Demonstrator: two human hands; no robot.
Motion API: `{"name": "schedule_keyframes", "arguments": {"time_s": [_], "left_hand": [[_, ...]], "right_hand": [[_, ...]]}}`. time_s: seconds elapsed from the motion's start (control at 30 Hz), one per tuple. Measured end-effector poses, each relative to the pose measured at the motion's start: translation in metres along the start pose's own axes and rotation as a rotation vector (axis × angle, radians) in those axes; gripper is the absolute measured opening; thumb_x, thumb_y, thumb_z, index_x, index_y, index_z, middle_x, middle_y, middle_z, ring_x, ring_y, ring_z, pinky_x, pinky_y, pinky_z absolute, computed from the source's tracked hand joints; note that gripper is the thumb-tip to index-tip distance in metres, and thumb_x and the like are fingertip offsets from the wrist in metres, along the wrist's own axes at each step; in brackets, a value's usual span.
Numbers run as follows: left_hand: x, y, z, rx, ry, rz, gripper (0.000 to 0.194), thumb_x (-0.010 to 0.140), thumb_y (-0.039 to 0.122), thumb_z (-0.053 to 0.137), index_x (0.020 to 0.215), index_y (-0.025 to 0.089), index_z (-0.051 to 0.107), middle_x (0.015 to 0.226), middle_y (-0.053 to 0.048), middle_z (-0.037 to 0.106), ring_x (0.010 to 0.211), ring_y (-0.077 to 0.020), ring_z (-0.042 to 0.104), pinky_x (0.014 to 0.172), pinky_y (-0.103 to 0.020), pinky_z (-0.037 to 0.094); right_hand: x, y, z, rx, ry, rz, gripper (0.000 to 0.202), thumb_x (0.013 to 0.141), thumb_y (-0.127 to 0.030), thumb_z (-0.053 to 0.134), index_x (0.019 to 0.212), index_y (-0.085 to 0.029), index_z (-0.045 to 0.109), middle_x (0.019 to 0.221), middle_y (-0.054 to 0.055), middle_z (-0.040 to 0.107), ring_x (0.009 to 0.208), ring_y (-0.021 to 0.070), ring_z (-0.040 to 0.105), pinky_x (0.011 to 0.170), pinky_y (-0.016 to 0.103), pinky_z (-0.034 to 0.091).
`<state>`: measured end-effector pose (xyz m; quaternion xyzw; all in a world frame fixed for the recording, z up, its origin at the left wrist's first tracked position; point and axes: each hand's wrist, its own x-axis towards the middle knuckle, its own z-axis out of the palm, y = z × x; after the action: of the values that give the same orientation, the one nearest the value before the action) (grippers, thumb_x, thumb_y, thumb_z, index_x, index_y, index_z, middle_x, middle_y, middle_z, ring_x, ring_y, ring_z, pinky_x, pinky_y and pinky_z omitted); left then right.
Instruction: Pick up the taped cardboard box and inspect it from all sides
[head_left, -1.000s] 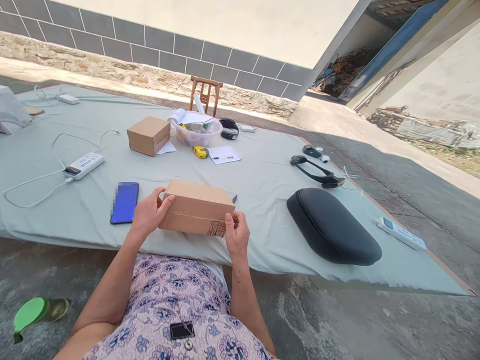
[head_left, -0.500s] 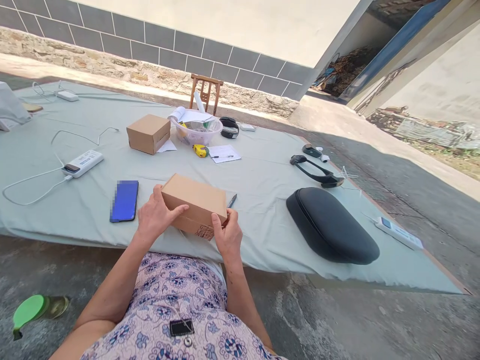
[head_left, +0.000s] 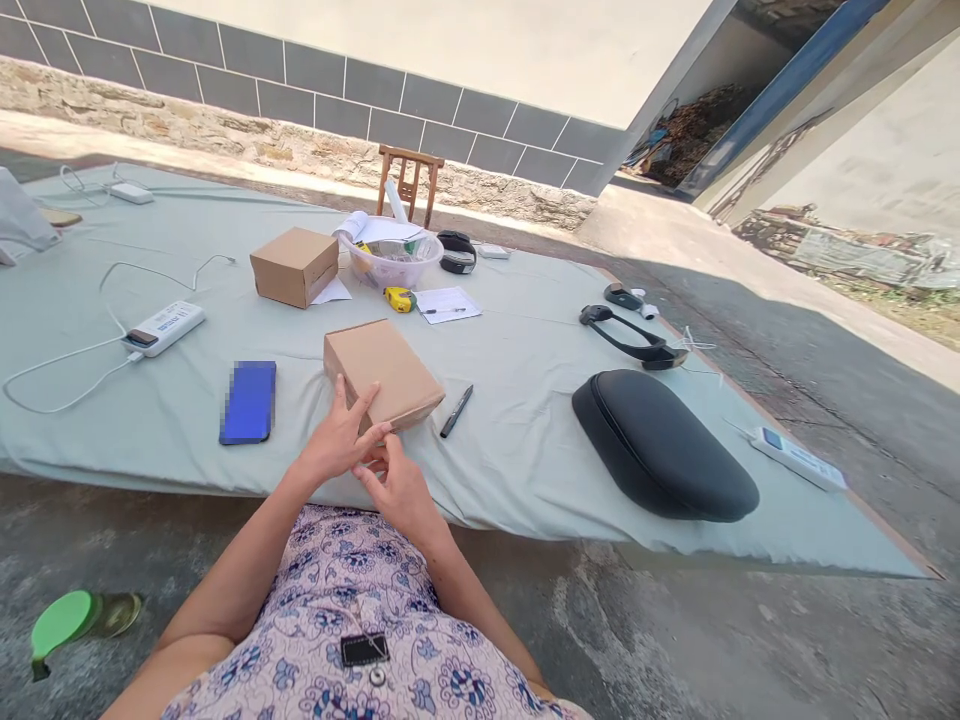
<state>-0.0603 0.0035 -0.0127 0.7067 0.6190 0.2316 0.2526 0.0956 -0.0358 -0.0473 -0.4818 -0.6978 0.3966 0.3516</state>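
A closed brown cardboard box (head_left: pixel 386 370) lies on the cloth-covered table in front of me. My left hand (head_left: pixel 341 440) rests on its near left part, fingers spread over the top and near edge. Just to the right, my right hand (head_left: pixel 401 490) is at the box's near side, its thumb and fingers apart and partly bent, touching or almost touching my left fingers. What its fingertips touch is partly hidden. A black pen (head_left: pixel 457 411) lies right of the box, and a phone with a blue screen (head_left: pixel 250 402) lies to the left.
A second cardboard box (head_left: pixel 294 266), a basket (head_left: pixel 394 265) of papers, a yellow tape measure (head_left: pixel 399 299) and a paper sheet (head_left: pixel 450 304) are farther back. A black case (head_left: pixel 664 445) and headset (head_left: pixel 630 343) lie right; a white power strip (head_left: pixel 165 328) with cables lies left.
The box has gone down and away from me onto the table and turned. My left hand shifted onto its top; my right hand let go of its right end and moved left, uncovering the pen.
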Motion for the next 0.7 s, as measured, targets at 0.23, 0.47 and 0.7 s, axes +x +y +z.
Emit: {"name": "schedule_keyframes", "arguments": {"time_s": [0.23,0.47,0.7], "left_hand": [[0.001,-0.002,0.000,-0.016,-0.030,0.012,0.067,0.094,0.053,0.051,0.156,0.033,0.032,0.166,-0.016,0.021,0.137,-0.0369,0.050,0.106,-0.050,0.047],[0.002,-0.006,0.002,-0.044,-0.034,0.045,0.068,0.094,0.055,0.048,0.156,0.031,0.032,0.165,-0.015,0.023,0.133,-0.0361,0.053,0.103,-0.049,0.049],[0.005,-0.015,0.001,-0.115,-0.028,0.117,0.063,0.096,0.050,0.046,0.154,0.031,0.035,0.162,-0.013,0.031,0.135,-0.0321,0.052,0.106,-0.046,0.047]], "right_hand": [[0.005,0.009,-0.017,-0.066,0.367,-0.107,0.021,0.095,-0.037,0.051,0.091,-0.021,0.065,0.081,0.003,0.071,0.072,0.0169,0.066,0.068,0.029,0.052],[0.023,0.032,-0.029,-0.335,0.733,-0.167,0.048,0.088,-0.053,0.062,0.122,-0.020,0.058,0.130,0.018,0.058,0.126,0.0308,0.053,0.106,0.052,0.043],[0.027,0.049,-0.030,-0.082,0.614,-0.084,0.048,0.087,-0.053,0.061,0.122,-0.020,0.060,0.125,0.014,0.065,0.114,0.0249,0.061,0.089,0.039,0.055]]}}
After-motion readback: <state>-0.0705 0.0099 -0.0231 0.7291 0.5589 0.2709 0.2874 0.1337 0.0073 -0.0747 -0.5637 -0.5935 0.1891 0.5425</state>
